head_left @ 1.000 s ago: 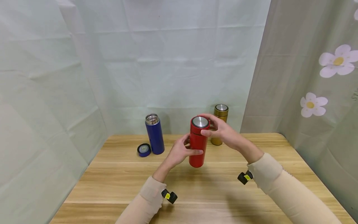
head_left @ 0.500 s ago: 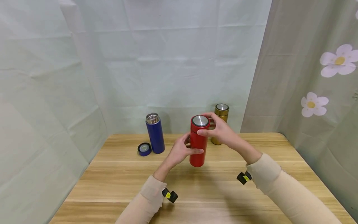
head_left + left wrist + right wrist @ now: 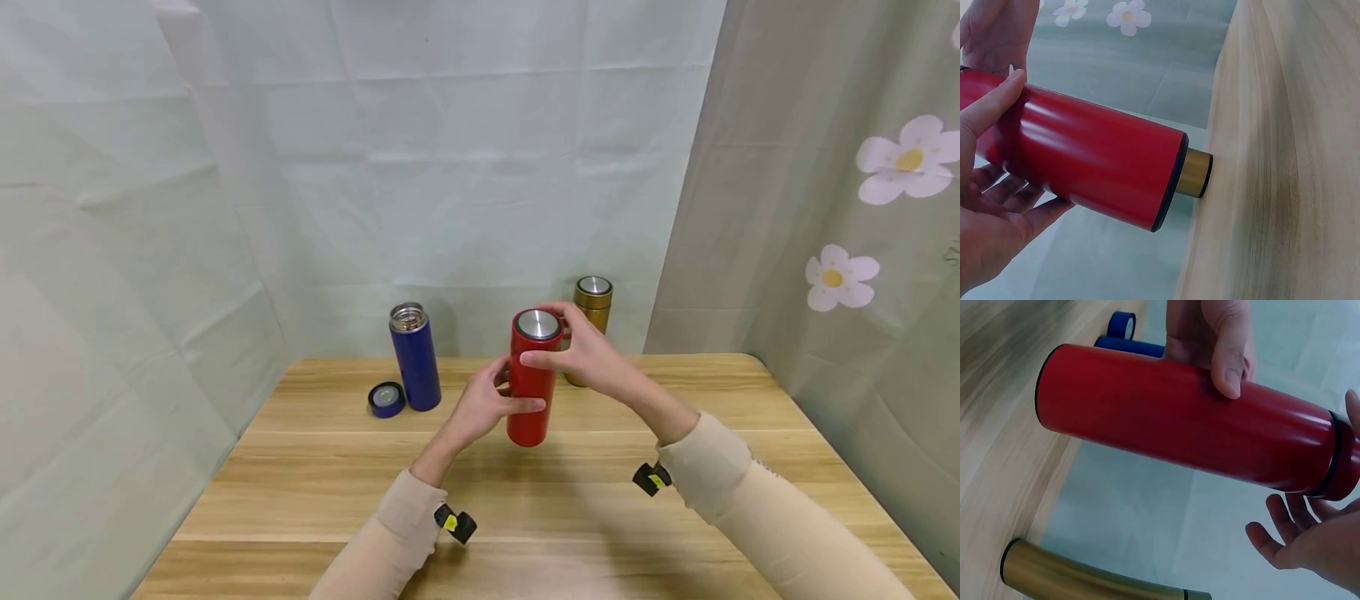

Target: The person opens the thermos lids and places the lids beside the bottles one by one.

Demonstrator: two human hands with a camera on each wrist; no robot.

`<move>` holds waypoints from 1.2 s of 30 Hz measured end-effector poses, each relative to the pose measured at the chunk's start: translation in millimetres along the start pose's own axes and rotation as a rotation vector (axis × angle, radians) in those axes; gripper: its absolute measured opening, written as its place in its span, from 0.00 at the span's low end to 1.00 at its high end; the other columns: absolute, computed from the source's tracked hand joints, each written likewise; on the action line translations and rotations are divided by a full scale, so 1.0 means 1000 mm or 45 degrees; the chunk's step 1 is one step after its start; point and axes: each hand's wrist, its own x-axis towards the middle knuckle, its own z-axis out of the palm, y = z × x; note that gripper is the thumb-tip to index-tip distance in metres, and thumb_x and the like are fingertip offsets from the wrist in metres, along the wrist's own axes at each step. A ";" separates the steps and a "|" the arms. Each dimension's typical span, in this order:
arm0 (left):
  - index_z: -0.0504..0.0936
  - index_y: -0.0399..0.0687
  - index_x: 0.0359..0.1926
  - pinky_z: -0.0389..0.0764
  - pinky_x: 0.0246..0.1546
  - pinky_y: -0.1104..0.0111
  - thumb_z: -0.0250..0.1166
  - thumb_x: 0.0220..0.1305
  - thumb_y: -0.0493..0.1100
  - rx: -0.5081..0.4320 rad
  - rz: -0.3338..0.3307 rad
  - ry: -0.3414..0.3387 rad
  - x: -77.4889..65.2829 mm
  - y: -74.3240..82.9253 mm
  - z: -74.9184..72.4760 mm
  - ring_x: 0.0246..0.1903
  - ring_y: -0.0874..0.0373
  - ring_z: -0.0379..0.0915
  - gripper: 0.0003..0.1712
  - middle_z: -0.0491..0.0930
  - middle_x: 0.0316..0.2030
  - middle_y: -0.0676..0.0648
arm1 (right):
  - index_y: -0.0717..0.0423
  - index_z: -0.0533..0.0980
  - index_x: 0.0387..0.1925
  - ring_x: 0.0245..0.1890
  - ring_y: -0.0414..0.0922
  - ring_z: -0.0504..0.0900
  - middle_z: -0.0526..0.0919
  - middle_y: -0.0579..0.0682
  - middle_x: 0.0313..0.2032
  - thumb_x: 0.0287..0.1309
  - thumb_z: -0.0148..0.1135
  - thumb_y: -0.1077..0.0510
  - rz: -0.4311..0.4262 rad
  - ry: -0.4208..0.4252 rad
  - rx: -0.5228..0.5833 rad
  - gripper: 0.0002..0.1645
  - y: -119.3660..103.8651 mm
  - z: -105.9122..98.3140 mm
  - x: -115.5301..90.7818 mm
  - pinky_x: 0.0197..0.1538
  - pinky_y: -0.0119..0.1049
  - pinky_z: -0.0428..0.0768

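Note:
A red thermos bottle [image 3: 531, 400] with a steel-topped lid [image 3: 538, 324] is held nearly upright above the table. My left hand [image 3: 481, 406] grips its body, the thumb across the front and the fingers behind. At the lid, my right hand [image 3: 588, 354] has its thumb on the front and its index finger at the back. Its other fingers stand off the bottle in the right wrist view. In the left wrist view the black-edged base of the red thermos [image 3: 1110, 159] is clear of the tabletop.
A blue thermos [image 3: 417, 367] stands uncapped at the back left, its blue lid [image 3: 387, 400] lying beside it. Partly behind my right hand stands a capped gold thermos [image 3: 594, 308]. The wooden table [image 3: 322, 483] ends at a hanging pale cloth [image 3: 480, 183].
My right thumb has slid leftward across the front of the red thermos's lid as the right hand turned. The left hand and the bottle have stayed nearly in place.

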 end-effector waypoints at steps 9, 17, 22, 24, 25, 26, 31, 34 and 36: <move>0.71 0.55 0.73 0.78 0.62 0.47 0.79 0.60 0.50 -0.005 0.005 -0.030 0.000 0.001 0.000 0.62 0.46 0.76 0.43 0.79 0.62 0.49 | 0.52 0.66 0.73 0.62 0.57 0.74 0.77 0.54 0.63 0.63 0.74 0.51 0.025 -0.051 0.135 0.41 -0.001 -0.007 0.000 0.63 0.59 0.76; 0.71 0.54 0.73 0.78 0.62 0.46 0.79 0.59 0.49 -0.002 0.010 -0.031 0.000 0.001 0.000 0.61 0.45 0.77 0.43 0.80 0.61 0.48 | 0.48 0.65 0.74 0.64 0.57 0.73 0.77 0.54 0.64 0.63 0.71 0.53 0.042 -0.163 0.252 0.41 0.001 -0.014 0.001 0.67 0.61 0.72; 0.71 0.55 0.73 0.78 0.62 0.47 0.79 0.59 0.50 0.002 0.009 -0.017 0.000 0.001 0.000 0.61 0.46 0.76 0.43 0.80 0.61 0.48 | 0.52 0.61 0.76 0.64 0.58 0.72 0.71 0.54 0.67 0.62 0.75 0.47 0.000 -0.046 0.045 0.48 0.000 -0.006 -0.001 0.64 0.60 0.75; 0.71 0.55 0.73 0.78 0.62 0.47 0.79 0.59 0.50 0.003 0.010 -0.013 0.000 0.001 0.000 0.62 0.46 0.76 0.43 0.80 0.61 0.48 | 0.54 0.62 0.74 0.63 0.57 0.72 0.70 0.54 0.66 0.61 0.76 0.47 -0.027 0.005 -0.040 0.48 -0.002 -0.004 0.000 0.61 0.58 0.77; 0.71 0.55 0.73 0.78 0.62 0.47 0.79 0.59 0.51 0.003 0.011 -0.013 0.000 0.002 0.000 0.62 0.46 0.76 0.43 0.80 0.61 0.48 | 0.55 0.62 0.73 0.62 0.57 0.73 0.70 0.55 0.66 0.60 0.76 0.48 -0.034 0.019 -0.055 0.47 -0.002 -0.003 0.000 0.61 0.58 0.78; 0.71 0.55 0.74 0.78 0.62 0.47 0.79 0.59 0.50 0.002 0.010 -0.013 0.000 0.002 0.000 0.62 0.45 0.76 0.43 0.80 0.62 0.48 | 0.55 0.63 0.72 0.61 0.56 0.73 0.71 0.55 0.65 0.60 0.77 0.48 -0.035 0.026 -0.058 0.46 -0.003 -0.003 0.000 0.60 0.57 0.78; 0.70 0.54 0.74 0.78 0.62 0.47 0.79 0.60 0.49 -0.001 0.006 -0.025 0.000 0.003 0.000 0.61 0.46 0.76 0.43 0.80 0.62 0.48 | 0.51 0.66 0.72 0.63 0.56 0.73 0.75 0.53 0.64 0.63 0.74 0.53 -0.014 -0.054 0.064 0.40 -0.004 -0.010 -0.001 0.62 0.60 0.77; 0.70 0.54 0.74 0.78 0.62 0.46 0.79 0.60 0.49 -0.011 0.003 -0.034 0.000 0.003 0.001 0.61 0.46 0.76 0.43 0.79 0.62 0.48 | 0.48 0.66 0.73 0.64 0.57 0.72 0.75 0.52 0.64 0.64 0.72 0.53 -0.005 -0.128 0.135 0.39 -0.004 -0.015 -0.001 0.64 0.61 0.74; 0.70 0.54 0.74 0.77 0.63 0.46 0.79 0.60 0.48 -0.016 0.002 -0.036 0.000 0.003 0.001 0.61 0.46 0.76 0.43 0.79 0.62 0.48 | 0.46 0.66 0.74 0.65 0.58 0.72 0.75 0.51 0.65 0.65 0.72 0.53 0.002 -0.155 0.160 0.40 -0.004 -0.016 -0.001 0.65 0.62 0.73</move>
